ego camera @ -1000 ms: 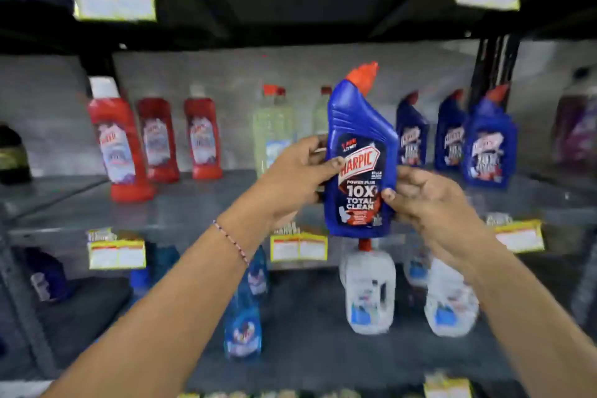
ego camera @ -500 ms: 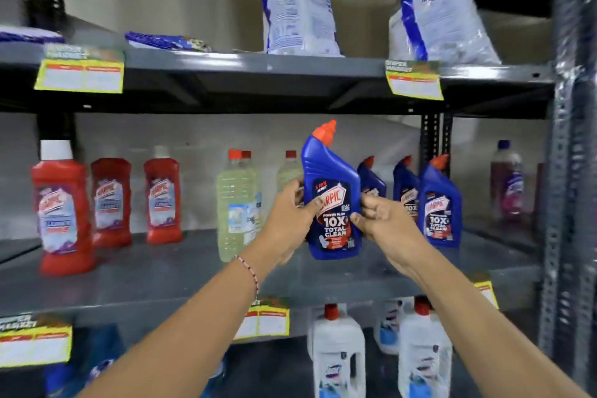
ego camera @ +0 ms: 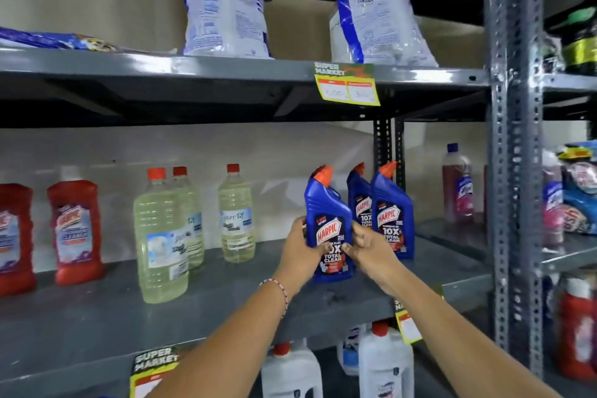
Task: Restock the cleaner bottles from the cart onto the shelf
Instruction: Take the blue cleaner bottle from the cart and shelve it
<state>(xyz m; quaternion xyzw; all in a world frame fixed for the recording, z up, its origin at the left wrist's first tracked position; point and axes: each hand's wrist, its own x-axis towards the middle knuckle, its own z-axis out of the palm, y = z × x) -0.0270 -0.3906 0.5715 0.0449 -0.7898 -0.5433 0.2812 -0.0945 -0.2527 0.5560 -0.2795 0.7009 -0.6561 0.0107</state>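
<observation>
— Blue bottle [ego camera: 329,229] with the orange cap: where was it?

— At the middle of the frame, right of centre, upright on the grey shelf [ego camera: 97,317], its base at or just above the shelf surface; I could not tell whether it touched. Its label faced the camera.

— And the hands?

— Both were on it. The left hand [ego camera: 298,249] wrapped the bottle's left side, its grip closed on the bottle. The right hand [ego camera: 368,247] pressed the lower right side with fingertips on the label, also holding the bottle.

— Anything beside it?

— Two more blue bottles [ego camera: 391,216] of the same kind stood just behind and to the right, close together. Left of centre stood three pale yellow bottles [ego camera: 161,236] with red caps, and at the far left two red bottles [ego camera: 76,233].

— Above?

— White bags [ego camera: 226,16] sat on the upper shelf, with a yellow price tag [ego camera: 347,87] on its edge. White jugs [ego camera: 384,362] stood on the shelf below.
</observation>
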